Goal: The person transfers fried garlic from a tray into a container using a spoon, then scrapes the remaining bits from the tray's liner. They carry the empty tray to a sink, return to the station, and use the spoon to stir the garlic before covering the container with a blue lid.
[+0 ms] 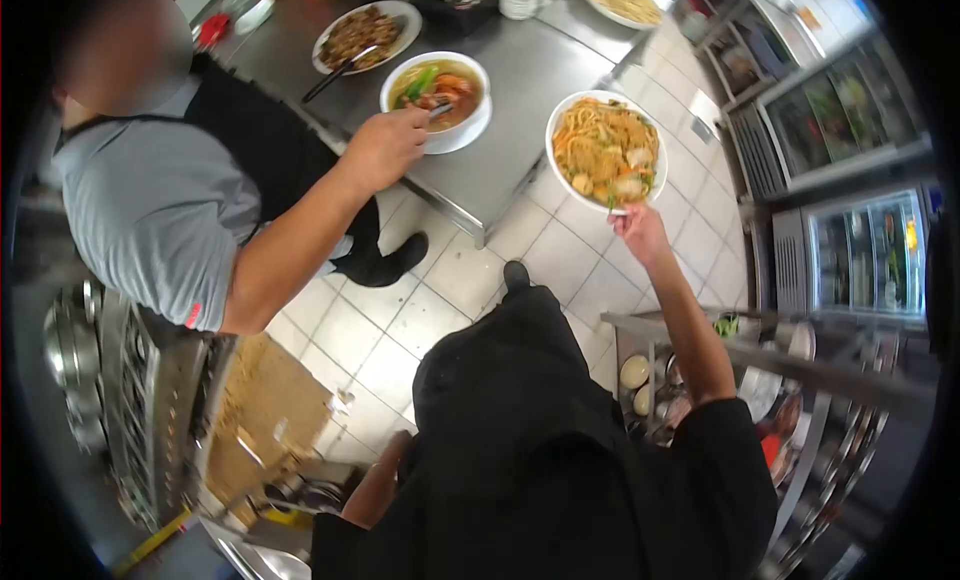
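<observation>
My right hand (640, 232) grips the near rim of a white plate (553, 170). On the plate lies a heap of noodles (605, 145) with vegetables and pale chunks. I carry it over the tiled floor, off the right side of the steel table. Low at my side hangs my left hand (396, 452), partly behind my dark clothing, its fingers hidden. A co-worker's hand (400, 140) reaches with a metal utensil (440, 110) into a white bowl of soup (436, 85) with greens and orange-red pieces.
The steel table (530, 75) holds a plate of browned food (357, 40), stacked white cups (517, 2) and another noodle plate (622, 2). The co-worker (160, 195) stands at left. Glass-door fridges (868, 250) and a steel rack (760, 355) line the right. Cardboard (265, 405) lies lower left.
</observation>
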A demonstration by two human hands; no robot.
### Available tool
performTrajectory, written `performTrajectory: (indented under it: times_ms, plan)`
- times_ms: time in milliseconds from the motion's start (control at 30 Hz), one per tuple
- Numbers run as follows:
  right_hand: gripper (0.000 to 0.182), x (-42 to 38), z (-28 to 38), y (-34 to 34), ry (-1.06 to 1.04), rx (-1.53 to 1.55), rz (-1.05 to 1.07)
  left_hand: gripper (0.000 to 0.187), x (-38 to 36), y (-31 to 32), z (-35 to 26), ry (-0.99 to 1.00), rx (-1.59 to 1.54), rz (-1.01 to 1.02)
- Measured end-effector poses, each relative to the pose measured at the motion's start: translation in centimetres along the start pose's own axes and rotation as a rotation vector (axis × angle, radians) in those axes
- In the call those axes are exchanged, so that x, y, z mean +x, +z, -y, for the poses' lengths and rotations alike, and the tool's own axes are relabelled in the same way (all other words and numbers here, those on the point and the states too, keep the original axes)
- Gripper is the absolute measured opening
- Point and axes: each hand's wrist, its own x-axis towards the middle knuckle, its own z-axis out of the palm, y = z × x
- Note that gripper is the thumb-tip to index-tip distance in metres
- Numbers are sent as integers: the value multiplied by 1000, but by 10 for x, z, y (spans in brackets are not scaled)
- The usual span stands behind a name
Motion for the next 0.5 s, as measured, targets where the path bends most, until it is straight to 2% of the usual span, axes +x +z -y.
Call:
performTrajectory:
  times_ms: [133,200,233,267,300,333,367,400,433,467,500]
  plan:
    - [14,124,23,-4,122,96,85,24,-40,27,-10,-106,-439,-337]
    - [15,212,0,-34,-141,-779,164,23,-62,45,-27,-20,-765,-562]
    - [20,238,-7,-42,-383,-955,259,21,-65,56,-26,106,-802,-535]
    - [24,252,-1,-29,-430,-828,300,20,-68,77,-22,223,-860,-554]
    - [25,235,35,3,-321,-1158,472,21,-62,94,-32,0,-682,-659]
    - [26,277,17,-21,-137,-794,501,22,-67,111,-46,-89,-564,-715]
    - [31,367,-30,-88,-413,-1104,706,22,-102,118,-94,-294,-591,-798]
    - [38,340,-5,-64,-547,-1313,802,21,-96,145,-90,-356,-603,-801]
    - [41,344,-3,-72,-462,-1105,794,20,-95,171,-100,-252,-837,-997]
    - [45,368,7,-78,-609,-1353,933,18,-96,181,-116,-236,-972,-1108]
    - [47,298,40,-31,-1068,-1840,759,17,-95,187,-126,-144,-1176,-1163]
